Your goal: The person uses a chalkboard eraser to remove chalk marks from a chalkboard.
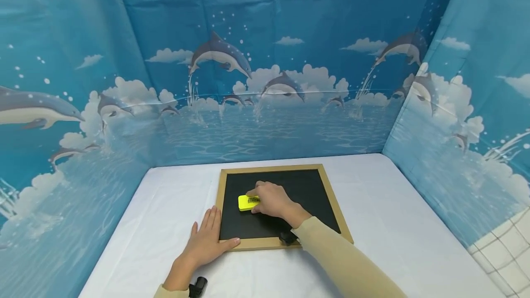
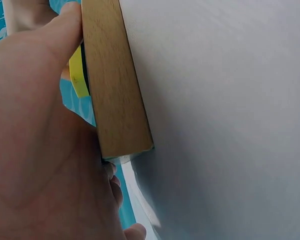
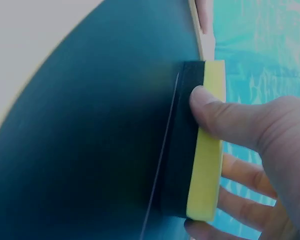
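A small blackboard [image 1: 300,192] with a wooden frame lies flat on the white-covered table. My right hand [image 1: 274,200] grips a yellow board eraser [image 1: 244,203] over the left half of the black surface. In the right wrist view the thumb [image 3: 207,110] presses one long side of the eraser, with fingers on the other side. Its black felt faces the board, and a thin pale line [image 3: 160,160] runs beside it. With fingers stretched out, my left hand [image 1: 203,243] rests at the board's lower left corner, its thumb along the bottom of the wooden frame [image 2: 112,85].
White cloth [image 1: 385,215] covers the table around the board. Blue curtains [image 1: 248,128] printed with dolphins stand at the back and both sides. A white tiled surface [image 1: 505,247] shows at the lower right. Dark wrist devices [image 1: 198,286] sit on both wrists.
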The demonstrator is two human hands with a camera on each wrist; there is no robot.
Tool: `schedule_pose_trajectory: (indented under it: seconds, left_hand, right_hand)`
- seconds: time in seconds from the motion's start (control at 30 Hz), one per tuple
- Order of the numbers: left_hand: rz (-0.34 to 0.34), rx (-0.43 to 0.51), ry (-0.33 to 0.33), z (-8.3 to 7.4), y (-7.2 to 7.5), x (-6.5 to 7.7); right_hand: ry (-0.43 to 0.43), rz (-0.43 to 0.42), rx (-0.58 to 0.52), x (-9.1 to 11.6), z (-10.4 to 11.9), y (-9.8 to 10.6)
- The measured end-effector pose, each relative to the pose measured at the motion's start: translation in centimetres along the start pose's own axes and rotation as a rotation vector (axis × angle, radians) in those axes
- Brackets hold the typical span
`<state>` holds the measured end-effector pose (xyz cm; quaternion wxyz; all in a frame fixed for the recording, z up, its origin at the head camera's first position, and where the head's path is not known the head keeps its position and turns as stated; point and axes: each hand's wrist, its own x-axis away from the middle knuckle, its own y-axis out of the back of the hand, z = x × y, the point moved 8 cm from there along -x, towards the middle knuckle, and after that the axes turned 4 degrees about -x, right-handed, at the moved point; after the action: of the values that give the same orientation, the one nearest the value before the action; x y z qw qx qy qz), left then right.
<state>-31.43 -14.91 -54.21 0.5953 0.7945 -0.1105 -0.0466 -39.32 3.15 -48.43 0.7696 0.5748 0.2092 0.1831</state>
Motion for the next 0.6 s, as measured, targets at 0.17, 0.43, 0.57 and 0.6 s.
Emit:
schedule_pose_trajectory:
  seconds: [0.17,0.43,0.57,0.6]
  left_hand:
    - [0.0,0.006,-0.012,-0.4,0.0,0.0]
    - [-0.015,0.012,-0.021,-0.5,0.3,0.0]
    - [-0.022,0.016,-0.022,-0.3,0.4,0.3]
    - [-0.023,0.017,-0.022,-0.3,0.5,0.3]
  right_hand:
    - [-0.022,0.001,-0.015,0.8,-1.7,0.4]
    - [-0.109,-0.034,-0.01,4.1,-7.1,2.5]
    - [-0.146,-0.041,-0.021,6.0,-10.2,3.4]
    - [-0.153,-0.041,-0.026,6.4,-10.9,3.6]
